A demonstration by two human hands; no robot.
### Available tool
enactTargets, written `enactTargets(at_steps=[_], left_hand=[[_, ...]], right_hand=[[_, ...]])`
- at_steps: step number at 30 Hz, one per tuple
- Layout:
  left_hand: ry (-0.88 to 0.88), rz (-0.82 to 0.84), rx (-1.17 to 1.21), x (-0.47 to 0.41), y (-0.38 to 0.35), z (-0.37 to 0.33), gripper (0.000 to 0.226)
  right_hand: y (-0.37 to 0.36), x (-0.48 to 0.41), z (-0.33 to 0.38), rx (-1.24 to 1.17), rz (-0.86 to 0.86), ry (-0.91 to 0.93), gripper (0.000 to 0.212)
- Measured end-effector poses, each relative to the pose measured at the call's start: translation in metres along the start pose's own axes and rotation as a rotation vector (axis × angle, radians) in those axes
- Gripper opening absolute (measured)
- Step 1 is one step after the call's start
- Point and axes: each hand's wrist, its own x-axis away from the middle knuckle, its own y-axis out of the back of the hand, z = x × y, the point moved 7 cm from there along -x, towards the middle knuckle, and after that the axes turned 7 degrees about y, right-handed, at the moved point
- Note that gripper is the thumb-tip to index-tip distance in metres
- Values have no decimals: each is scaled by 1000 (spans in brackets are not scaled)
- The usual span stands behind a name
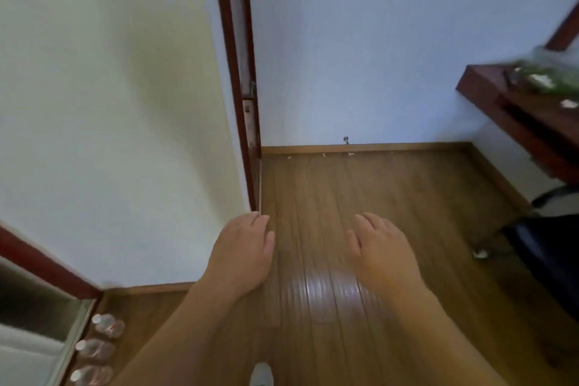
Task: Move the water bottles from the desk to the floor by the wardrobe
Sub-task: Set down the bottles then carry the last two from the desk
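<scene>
three clear, white-capped water bottles (94, 349) lined along the wardrobe (47, 263) base; left hand (241, 254) and right hand (382, 254) relaxed, empty, above open wood floor (360, 185).

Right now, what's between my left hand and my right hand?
Only bare brown wooden floorboards with a glossy reflection. The head view shows the left hand and right hand apart, fingers relaxed, holding nothing.
</scene>
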Motion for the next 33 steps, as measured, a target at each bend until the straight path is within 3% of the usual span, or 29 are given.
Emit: enactTargets(at_steps=[21,28,33], left_hand=[[-744,219,-46,-202,-113,-347,46],[-853,222,-82,-247,-159,-434,47],[-820,209,-108,-292,-192,-492,47]], right_hand=[[74,-5,-286,61,-138,-816,50],[66,-23,-375,43,-160,-931,53],[63,-60,-459,29,-160,-929,53]])
